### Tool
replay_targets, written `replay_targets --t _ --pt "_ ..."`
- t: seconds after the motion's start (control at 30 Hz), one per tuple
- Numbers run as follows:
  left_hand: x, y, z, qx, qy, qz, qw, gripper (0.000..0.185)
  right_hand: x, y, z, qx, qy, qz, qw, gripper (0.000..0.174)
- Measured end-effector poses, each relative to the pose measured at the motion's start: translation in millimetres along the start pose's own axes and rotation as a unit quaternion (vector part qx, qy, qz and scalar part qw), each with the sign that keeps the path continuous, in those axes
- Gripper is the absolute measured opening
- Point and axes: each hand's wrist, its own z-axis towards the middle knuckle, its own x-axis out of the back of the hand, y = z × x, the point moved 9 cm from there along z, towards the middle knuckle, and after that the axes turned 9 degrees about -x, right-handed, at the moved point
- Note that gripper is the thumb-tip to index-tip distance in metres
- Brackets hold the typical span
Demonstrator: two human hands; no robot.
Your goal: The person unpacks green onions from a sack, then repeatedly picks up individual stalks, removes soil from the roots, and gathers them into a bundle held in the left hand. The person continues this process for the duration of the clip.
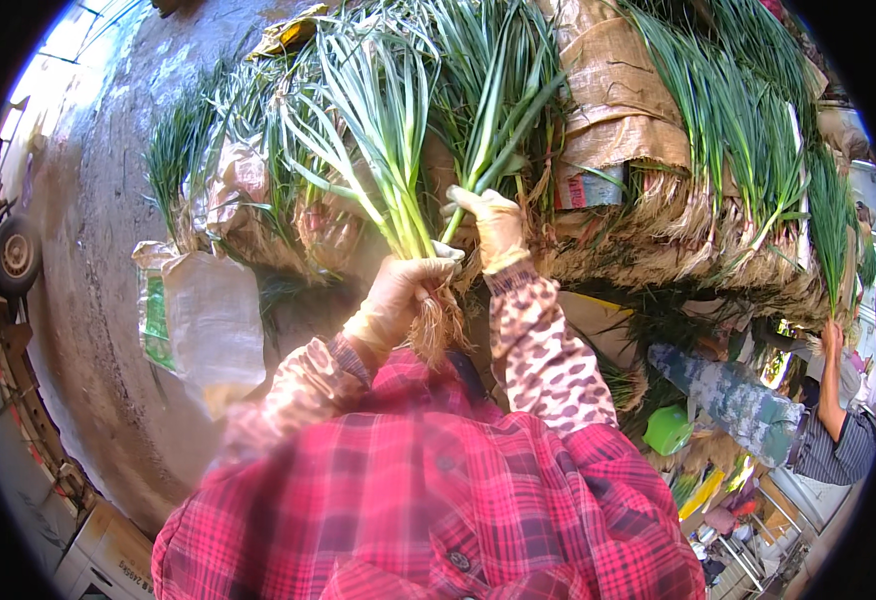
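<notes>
My left hand (400,300), in a pale glove, is closed round the lower stems of a bunch of leafy green garlic or onion plants (393,150). Their pale roots hang below the fist, and the leaves fan out upward. Just to the right, my right hand (490,225), gloved too, grips the lower part of a green stalk (483,161) between thumb and fingers. The stalk's lower end comes close to the left hand. Behind both hands lie more of these plants (468,67), roots towards me.
More rooted plants (738,157) line the long pile at right, beside brown woven sacking (618,90). A white woven sack (212,322) lies at left on the wet ground. At far right, a person (832,442) holds a bunch (832,247). A green plastic container (667,430) is nearby.
</notes>
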Motion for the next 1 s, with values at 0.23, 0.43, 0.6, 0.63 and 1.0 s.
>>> replay_targets --t 0.23,0.43,0.6,0.63,1.0 --pt "-4.8 -27.1 0.7 -0.003 0.048 -0.103 0.994 0.022 36.1 27.3 -17.4 0.023 0.171 0.192 0.966 0.015" --pt "-14.3 -26.4 0.9 0.033 0.05 -0.155 0.986 0.023 2.2 -20.5 -32.1 0.132 0.054 0.087 0.986 0.016" --pt "-39.9 -22.8 -15.0 0.149 -0.027 -0.235 0.96 0.017 13.9 -15.4 -27.5 -0.005 -0.01 0.277 0.961 0.033" --pt "-45.6 -16.9 -13.6 0.127 -0.048 -0.215 0.967 0.014 17.0 -17.9 -28.1 0.001 -0.03 0.331 0.943 0.032" --pt "-84.1 113.5 -71.6 0.084 -0.451 -0.345 0.819 0.017 85.8 -102.5 -70.0 0.332 0.102 -0.285 0.893 0.016"
